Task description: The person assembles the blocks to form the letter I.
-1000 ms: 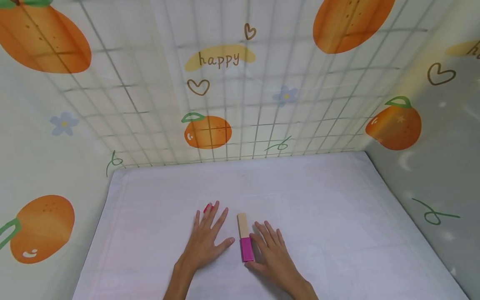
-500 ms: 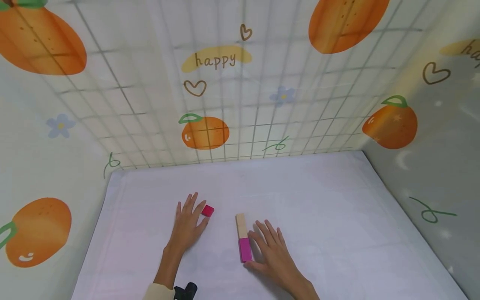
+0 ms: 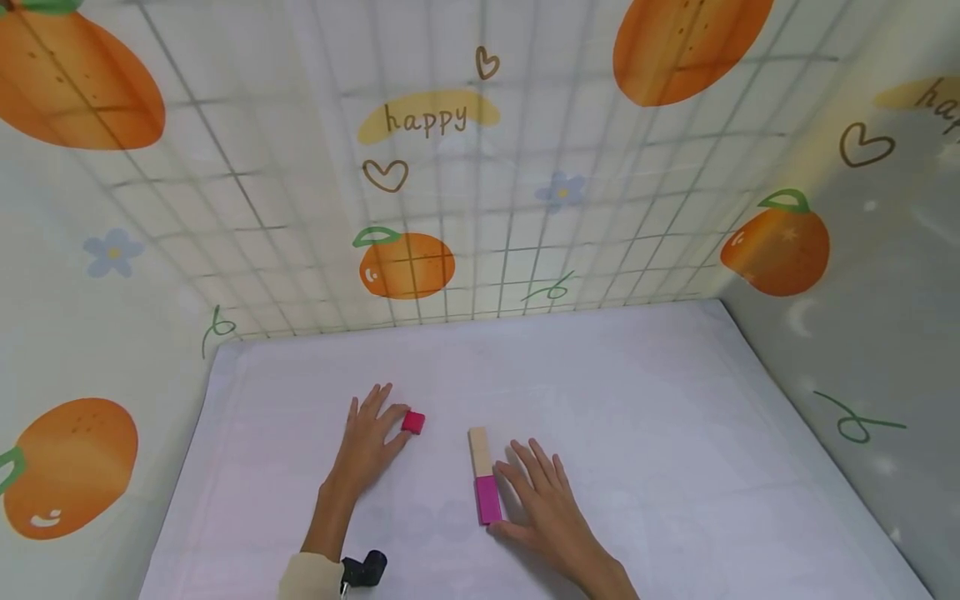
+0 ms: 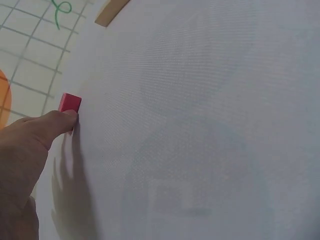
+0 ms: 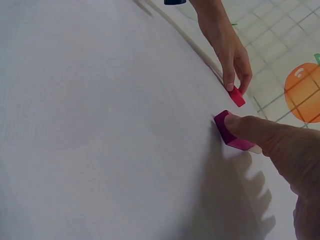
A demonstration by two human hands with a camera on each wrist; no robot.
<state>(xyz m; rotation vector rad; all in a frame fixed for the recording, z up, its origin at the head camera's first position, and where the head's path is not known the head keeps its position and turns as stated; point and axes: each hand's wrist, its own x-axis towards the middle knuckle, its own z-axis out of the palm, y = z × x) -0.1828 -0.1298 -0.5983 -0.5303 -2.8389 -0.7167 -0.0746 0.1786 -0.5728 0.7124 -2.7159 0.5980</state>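
Note:
My left hand [image 3: 363, 454] pinches a small red block [image 3: 413, 422] between thumb and forefinger, its other fingers pointing forward. The left wrist view shows the thumb against the red block [image 4: 69, 102]. To its right, a plain wood block [image 3: 480, 452] and a purple block [image 3: 487, 500] lie end to end in a row, the purple one nearer me. Beside that row rests my right hand [image 3: 547, 512], fingers spread and fairly straight. Its thumb touches the near end of the purple block [image 5: 224, 131], and its forefinger lies right at the block's side.
A white cloth [image 3: 637, 400] covers the table. Curtains [image 3: 480, 200] printed with oranges and a grid stand at the back and both sides. A black camera mount [image 3: 365, 569] sits at the left wrist by a beige sleeve [image 3: 311, 577].
My left hand has moved left from over the red block, uncovering it, and now pinches it from the side. The right hand and the two lined-up blocks have stayed put.

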